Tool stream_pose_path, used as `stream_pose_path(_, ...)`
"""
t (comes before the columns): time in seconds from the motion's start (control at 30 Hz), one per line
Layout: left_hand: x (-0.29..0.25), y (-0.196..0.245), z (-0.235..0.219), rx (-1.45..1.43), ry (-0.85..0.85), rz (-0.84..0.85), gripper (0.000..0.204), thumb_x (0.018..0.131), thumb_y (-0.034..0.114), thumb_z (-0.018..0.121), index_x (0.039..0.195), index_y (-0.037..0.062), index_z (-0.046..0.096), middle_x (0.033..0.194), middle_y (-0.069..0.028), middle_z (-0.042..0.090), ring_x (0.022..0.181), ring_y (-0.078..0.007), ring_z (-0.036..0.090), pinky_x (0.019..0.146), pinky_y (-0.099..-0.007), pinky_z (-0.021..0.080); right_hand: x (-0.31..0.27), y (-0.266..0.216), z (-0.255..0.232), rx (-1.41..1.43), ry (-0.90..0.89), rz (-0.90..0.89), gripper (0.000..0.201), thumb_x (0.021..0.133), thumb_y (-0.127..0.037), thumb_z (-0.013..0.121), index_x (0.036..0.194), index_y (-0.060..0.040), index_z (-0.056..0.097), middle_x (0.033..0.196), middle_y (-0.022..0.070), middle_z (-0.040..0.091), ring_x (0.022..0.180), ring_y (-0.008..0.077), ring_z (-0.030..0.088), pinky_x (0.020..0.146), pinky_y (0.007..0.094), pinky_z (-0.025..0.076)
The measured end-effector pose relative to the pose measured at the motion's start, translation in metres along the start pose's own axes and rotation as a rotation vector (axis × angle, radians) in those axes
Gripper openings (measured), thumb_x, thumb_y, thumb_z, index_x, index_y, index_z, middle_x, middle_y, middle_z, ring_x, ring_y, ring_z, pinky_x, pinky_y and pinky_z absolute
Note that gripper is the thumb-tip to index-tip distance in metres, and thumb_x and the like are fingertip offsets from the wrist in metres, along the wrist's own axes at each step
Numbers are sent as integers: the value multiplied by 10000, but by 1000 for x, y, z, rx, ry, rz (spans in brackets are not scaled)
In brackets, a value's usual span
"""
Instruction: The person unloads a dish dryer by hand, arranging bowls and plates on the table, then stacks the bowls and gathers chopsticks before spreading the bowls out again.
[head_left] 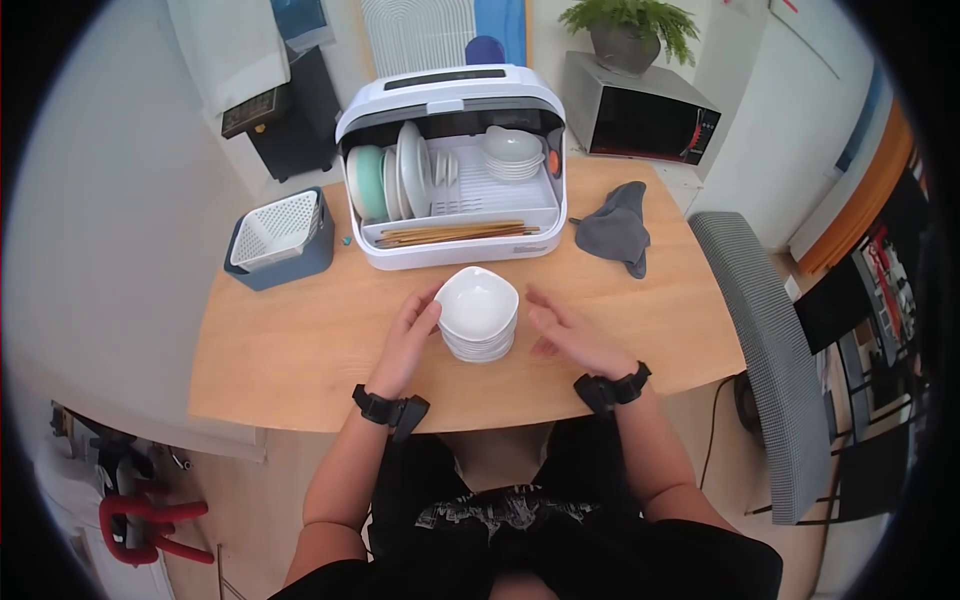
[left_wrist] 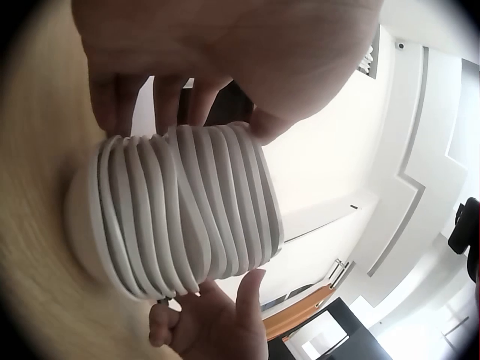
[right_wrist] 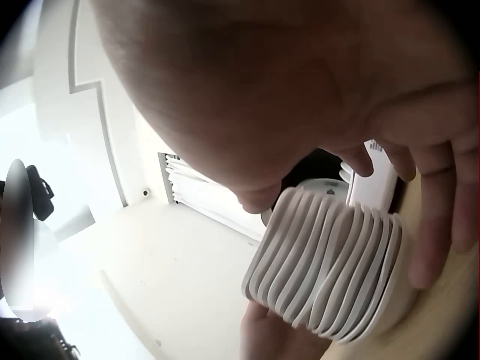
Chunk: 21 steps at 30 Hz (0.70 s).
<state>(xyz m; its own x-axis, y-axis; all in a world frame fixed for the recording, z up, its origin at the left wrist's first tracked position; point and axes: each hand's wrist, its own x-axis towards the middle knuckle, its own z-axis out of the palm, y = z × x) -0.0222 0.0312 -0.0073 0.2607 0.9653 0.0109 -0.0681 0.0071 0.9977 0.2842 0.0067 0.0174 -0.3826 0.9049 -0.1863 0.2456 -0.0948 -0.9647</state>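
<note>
A tall stack of white squarish bowls (head_left: 479, 312) stands on the wooden table, close to its front edge. The left hand (head_left: 408, 335) touches the stack's left side, its fingers and thumb lying along the rims in the left wrist view, where the stack (left_wrist: 187, 210) shows many nested layers. On the other side, the right hand (head_left: 572, 335) is held a little apart from the bowls, fingers extended and relaxed, holding nothing. In the right wrist view that hand (right_wrist: 300, 97) hangs beside the stack (right_wrist: 326, 262).
Behind the bowls stands an open white dish box (head_left: 460, 250) with plates, small bowls and chopsticks. A blue basket (head_left: 290, 262) holding a white one is at the left, a grey cloth (head_left: 615, 230) at the right. A microwave (head_left: 640, 115) stands beyond, a grey chair (head_left: 765, 370) at the right.
</note>
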Motion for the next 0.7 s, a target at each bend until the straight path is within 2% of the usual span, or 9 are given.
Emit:
stream_pose_path(0.13,-21,-23,3,0,-20,100,986,997,237,814,1725,25,184,1630,-174,489,1512,-265,471,1226,-414,433,5,-19,-7,-235,128,-172,731,1084,-374,710,1683,-105,390,1665,118,488,1211,222,654,1006,357,540)
stream_pose_path(0.17,-20,-31,3,72,-58,148,1159,922,188,898,1743,32,96,1647,-190,458,1554,-278,425,1242,-430,425,8,-26,3,-296,157,-213,878,989,-486,787,1656,-46,425,1674,196,461,1339,364,600,1126,467,502)
stream_pose_path(0.2,-19,-31,7,58,-44,134,1159,922,188,898,1743,32,96,1647,-190,458,1554,-278,425,1242,-430,425,11,-35,15,-300,138,-198,878,989,-486,787,1656,-46,425,1674,196,461,1339,364,600,1126,467,502)
stream_pose_path(0.27,-12,-23,17,-64,-69,171,1312,791,142,991,1733,29,85,1642,-204,454,1568,-299,417,1246,-449,434,21,-52,37,-791,157,-514,1019,906,-514,846,1684,-52,376,1660,278,439,1472,469,480,1223,523,412)
stream_pose_path(0.4,-9,-16,27,147,-88,279,1280,802,108,977,1733,61,101,1697,-167,387,1553,-276,439,1230,-439,461,48,-61,69,-858,146,-534,1181,798,-523,908,1706,-51,320,1634,368,410,1520,534,394,1250,553,375)
stream_pose_path(0.47,-9,-15,29,135,-47,236,1238,738,212,1030,1665,14,234,1627,-182,463,1509,-307,489,1208,-444,483,56,-65,73,-933,169,-366,1237,762,-500,919,1715,-39,281,1583,400,433,1473,545,429,1232,545,397)
stream_pose_path(0.5,-9,-18,30,132,-41,237,1238,738,212,1030,1665,14,234,1627,-182,463,1509,-307,489,1208,-444,483,52,-78,75,-881,130,-290,1194,787,-434,918,1710,-31,277,1561,339,472,1468,506,459,1224,532,405)
stream_pose_path(0.63,-11,-23,29,95,-5,217,1222,726,228,1038,1650,11,268,1599,-180,484,1486,-305,509,1206,-439,478,51,-80,80,-857,125,-260,1159,794,-417,914,1701,-31,304,1544,350,483,1455,500,472,1209,526,421)
stream_pose_path(0.7,-11,-24,28,91,-10,214,1220,726,231,1038,1648,10,271,1594,-184,486,1486,-305,508,1209,-439,474,53,-71,79,-775,226,-391,1122,776,-417,912,1664,-2,367,1443,330,550,1370,506,508,1163,533,452)
